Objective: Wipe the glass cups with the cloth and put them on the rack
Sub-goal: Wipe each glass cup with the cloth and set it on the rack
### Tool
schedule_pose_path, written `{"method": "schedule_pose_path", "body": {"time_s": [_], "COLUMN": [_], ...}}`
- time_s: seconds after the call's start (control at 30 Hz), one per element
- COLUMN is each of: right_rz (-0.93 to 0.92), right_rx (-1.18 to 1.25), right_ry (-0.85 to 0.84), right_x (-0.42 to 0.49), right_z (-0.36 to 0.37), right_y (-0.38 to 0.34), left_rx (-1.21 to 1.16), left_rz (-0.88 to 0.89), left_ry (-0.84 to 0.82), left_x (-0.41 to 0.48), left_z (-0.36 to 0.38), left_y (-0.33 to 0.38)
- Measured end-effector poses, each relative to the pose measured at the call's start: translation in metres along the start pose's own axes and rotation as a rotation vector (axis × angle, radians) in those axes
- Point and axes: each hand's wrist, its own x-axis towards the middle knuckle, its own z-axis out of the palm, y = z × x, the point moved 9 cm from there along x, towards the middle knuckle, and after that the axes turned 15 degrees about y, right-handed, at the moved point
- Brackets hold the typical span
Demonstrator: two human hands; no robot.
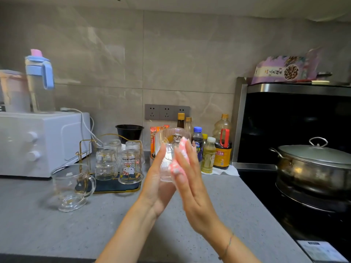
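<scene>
Head view shows us mid-wipe: our left hand (158,177) cradles the ribbed glass cup (169,149) above the surface (218,205), our right hand (190,179) pressing the pink cloth (179,158) against it. Next, we judge, it goes inverted onto the rack (114,186) at left, beside 4 cups (121,162).

white oven (41,143), lidded pot (313,164) — condiment bottles (222,145)

You hold a ribbed glass cup (168,149) upright above the counter between your left hand (157,184) and right hand (191,179), with a pink-and-white cloth (180,158) pressed to its right side. Four glass cups (131,166) stand upside down on the gold-wire rack (83,149); a handled glass mug (73,186) sits upright just left of it
</scene>
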Motion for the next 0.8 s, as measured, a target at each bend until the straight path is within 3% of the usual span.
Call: {"method": "schedule_pose_path", "body": {"time_s": [0.43, 0.8], "right_rz": [0.013, 0.023], "right_rx": [-0.063, -0.009], "right_ry": [0.12, 0.115], "right_x": [0.033, 0.011], "right_z": [-0.019, -0.012], "right_y": [-0.01, -0.006], "left_rx": [0.218, 0.091], "left_rz": [0.1, 0.084], "left_ry": [-0.048, -0.058], "left_x": [-0.012, -0.012], "left_z": [0.003, 0.011], "left_y": [0.005, 0.007]}}
